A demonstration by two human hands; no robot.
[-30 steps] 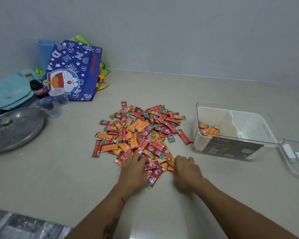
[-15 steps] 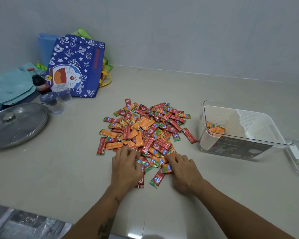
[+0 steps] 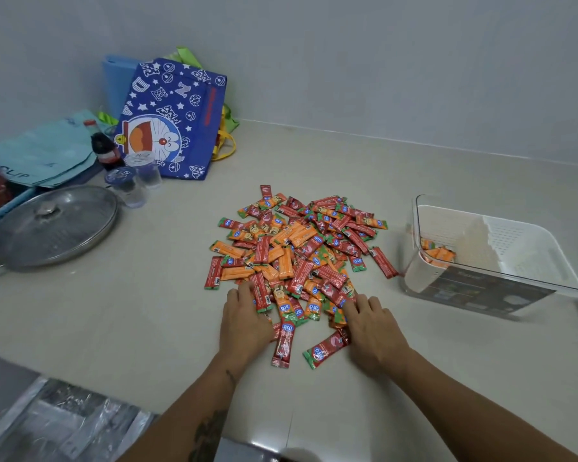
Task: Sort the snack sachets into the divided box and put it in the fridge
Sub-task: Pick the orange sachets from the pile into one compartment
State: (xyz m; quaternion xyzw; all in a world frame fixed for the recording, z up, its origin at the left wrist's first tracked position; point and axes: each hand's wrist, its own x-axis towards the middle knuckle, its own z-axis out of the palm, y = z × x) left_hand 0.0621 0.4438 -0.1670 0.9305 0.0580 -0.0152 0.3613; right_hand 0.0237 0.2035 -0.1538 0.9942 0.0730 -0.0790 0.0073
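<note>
- My left hand point(image 3: 246, 323) lay palm down at the 7 o'clock edge of the pile of sachets point(image 3: 299, 251), fingers spread flat over a few red ones and curled round nothing.
- My right hand point(image 3: 372, 331) lay flat at the 5 o'clock edge, fingers straight and resting on the nearest sachets, holding none of them.
- The pile sat near the middle of the worktop point(image 3: 147, 328), red and orange sachets mixed and overlapping.
- Two red sachets point(image 3: 326, 349) lay loose between my hands, just outside the pile toward 6 o'clock.
- The clear box point(image 3: 501, 281) stood at 3 o'clock from the pile, near it and not touching, with a white perforated insert inside.
- A few orange sachets point(image 3: 439, 253) lay in the box's left end, on the side nearest the pile.
- At 10 o'clock a blue cartoon bag point(image 3: 174, 118) leaned by the wall.
- Just in front of the bag stood a dark bottle point(image 3: 102, 148) and two small sealed cups point(image 3: 137, 176).
- At 9 o'clock a glass pan lid point(image 3: 52, 225) lay flat.
</note>
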